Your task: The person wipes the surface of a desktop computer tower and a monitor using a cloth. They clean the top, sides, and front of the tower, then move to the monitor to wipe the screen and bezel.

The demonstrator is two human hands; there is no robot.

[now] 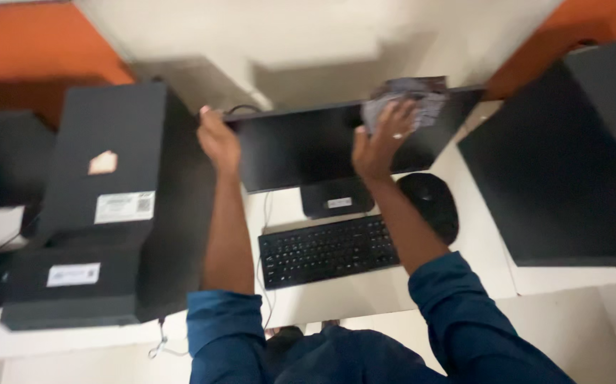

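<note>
Counted: one monitor [308, 146], one keyboard [328, 250], one round black mouse pad [432, 203], one grey cloth [411, 99], two hands. One black computer tower [105, 206] lies to the left with three labels on it; a second large black unit [564, 171] sits to the right.

Monitor stands mid-desk on its own base [336, 199], screen dark. Long axis runs left to right, right end slightly farther and higher in the frame. Screen faces the person.

Left hand [219, 142] closed around the monitor's upper left corner, fingers wrapped over the top edge. Right hand [382, 142] flat and spread, pressing the crumpled cloth against the upper right part of the screen, near the top edge; a ring shows on one finger.

Keyboard lies in front of the base, long axis roughly parallel to the monitor, tilted slightly. Mouse pad just right of the base, touching the keyboard's far right corner. White desk [478, 235]. Blue sleeves [464, 313] pushed up both forearms. Frame somewhat blurred.
</note>
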